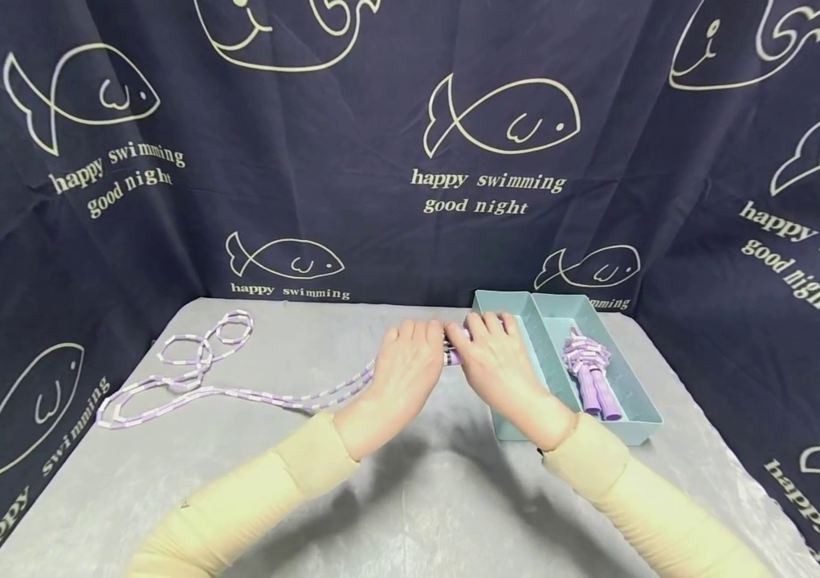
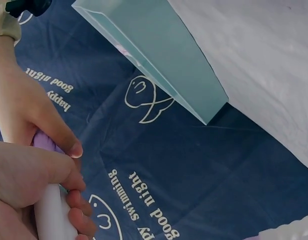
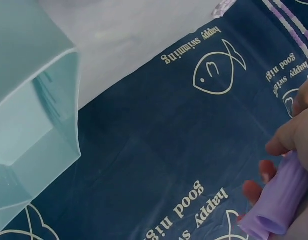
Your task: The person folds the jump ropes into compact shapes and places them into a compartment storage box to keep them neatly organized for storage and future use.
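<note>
Tangle risk on the left

The right hand [image 1: 499, 365] grips the purple handles [image 3: 284, 195] near the teal box [image 1: 511, 425]; the left hand [image 1: 405, 361] closes, probably, round their rope end. Farther off, the rope [image 1: 236, 393], lying in crossed loops, could knot if tugged fast.

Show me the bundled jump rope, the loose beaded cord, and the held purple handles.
Bundled jump rope [image 1: 587, 359]: head view, wound cord.
Loose beaded cord [image 1: 213, 391]: head view, a lower strand.
Held purple handles [image 3: 285, 194]: right wrist view, nearer handle's side.
</note>
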### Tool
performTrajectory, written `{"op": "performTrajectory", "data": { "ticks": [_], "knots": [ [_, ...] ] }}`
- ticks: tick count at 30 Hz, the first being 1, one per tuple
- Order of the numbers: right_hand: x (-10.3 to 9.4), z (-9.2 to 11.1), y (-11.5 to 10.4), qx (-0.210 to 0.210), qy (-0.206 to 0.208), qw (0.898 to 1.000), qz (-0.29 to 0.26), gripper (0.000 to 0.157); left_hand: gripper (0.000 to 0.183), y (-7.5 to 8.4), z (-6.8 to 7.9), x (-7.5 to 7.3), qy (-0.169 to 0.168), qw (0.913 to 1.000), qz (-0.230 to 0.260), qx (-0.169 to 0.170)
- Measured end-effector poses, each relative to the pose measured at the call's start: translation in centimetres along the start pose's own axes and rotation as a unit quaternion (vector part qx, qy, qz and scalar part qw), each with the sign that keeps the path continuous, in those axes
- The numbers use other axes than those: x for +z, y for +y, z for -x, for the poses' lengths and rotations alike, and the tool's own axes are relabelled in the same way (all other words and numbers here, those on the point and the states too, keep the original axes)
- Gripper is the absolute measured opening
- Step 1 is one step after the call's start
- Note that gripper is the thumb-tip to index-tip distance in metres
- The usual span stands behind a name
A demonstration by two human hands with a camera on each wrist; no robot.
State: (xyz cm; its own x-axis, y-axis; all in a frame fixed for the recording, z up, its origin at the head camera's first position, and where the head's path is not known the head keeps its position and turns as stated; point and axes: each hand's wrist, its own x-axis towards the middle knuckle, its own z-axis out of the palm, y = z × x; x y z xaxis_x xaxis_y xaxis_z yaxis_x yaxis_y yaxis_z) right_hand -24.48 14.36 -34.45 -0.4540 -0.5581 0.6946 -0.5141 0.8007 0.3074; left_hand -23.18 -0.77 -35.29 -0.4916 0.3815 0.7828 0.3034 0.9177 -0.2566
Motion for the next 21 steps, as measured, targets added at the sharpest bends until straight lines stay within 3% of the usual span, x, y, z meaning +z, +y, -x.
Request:
{"op": "performTrajectory", "data": {
  "ticks": [8,11,17,21],
  "knots": [
    [0.0,0.0,0.2,-0.019,0.018,1.000,0.017,0.016,0.011,-0.3,-0.2,-0.4,-0.015,0.9998,0.010,0.009],
    [0.0,0.0,0.4,-0.019,0.030,0.999,0.021,0.014,0.003,-0.6,-0.2,-0.6,-0.021,0.9994,0.026,0.012],
    [-0.4,0.1,1.0,-0.018,0.024,0.999,0.022,0.017,0.041,-2.1,0.1,-1.1,-0.042,0.9979,0.048,0.011],
    [-0.8,0.2,1.2,-0.025,0.015,0.999,0.020,0.028,0.045,-2.8,0.5,-1.0,-0.042,0.9976,0.045,0.032]
  ]
}}
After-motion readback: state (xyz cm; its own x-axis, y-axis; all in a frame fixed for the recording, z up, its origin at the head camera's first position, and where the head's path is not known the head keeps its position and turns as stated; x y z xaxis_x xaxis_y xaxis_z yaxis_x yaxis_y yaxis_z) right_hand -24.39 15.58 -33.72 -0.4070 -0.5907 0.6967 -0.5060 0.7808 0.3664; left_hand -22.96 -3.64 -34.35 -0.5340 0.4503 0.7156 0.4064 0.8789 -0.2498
